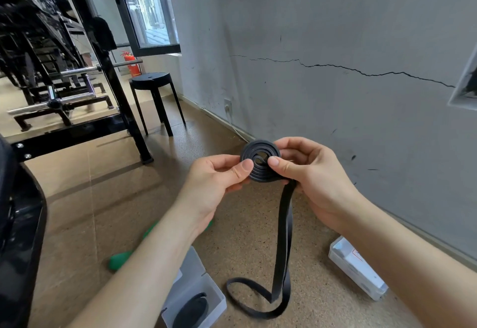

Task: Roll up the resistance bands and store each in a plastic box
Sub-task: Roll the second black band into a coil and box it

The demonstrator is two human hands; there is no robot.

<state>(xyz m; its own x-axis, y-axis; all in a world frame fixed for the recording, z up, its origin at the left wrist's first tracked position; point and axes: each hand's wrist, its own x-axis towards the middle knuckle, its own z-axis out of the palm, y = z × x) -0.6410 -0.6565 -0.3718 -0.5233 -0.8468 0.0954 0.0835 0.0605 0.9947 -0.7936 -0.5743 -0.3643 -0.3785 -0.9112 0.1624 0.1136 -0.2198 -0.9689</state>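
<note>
The band (260, 175) is held at frame centre, above the floor (245, 237), partly wound into a flat spiral coil.

1. Left hand (219, 180): pinches the coil's left edge. The thumb lies on the near face and the fingers curl behind it.
2. Right hand (309, 178): pinches the coil's right side. The thumb tip presses the near face close to the spiral's centre, and the fingers wrap round the back.
3. Unwound length: leaves the coil's lower right, under the right hand, and hangs as two parallel strips to the floor. It ends there in a loose loop at lower centre.

Storage items:
- Box (219, 295): lower centre of the frame, open, partly covered by the left forearm. It contains a rolled band (192, 311), black. Its lid stands raised at the far side.
- Second box (356, 268): lower right, on the floor near the wall (335, 31), partly hidden by the right forearm.
- Green band (121, 260): on the floor at lower left, crossing behind the left forearm.

Surroundings: a black stool (152, 80) and a red extinguisher (133, 64) stand in the upper left. A black rack (121, 100) stands just left of them.
</note>
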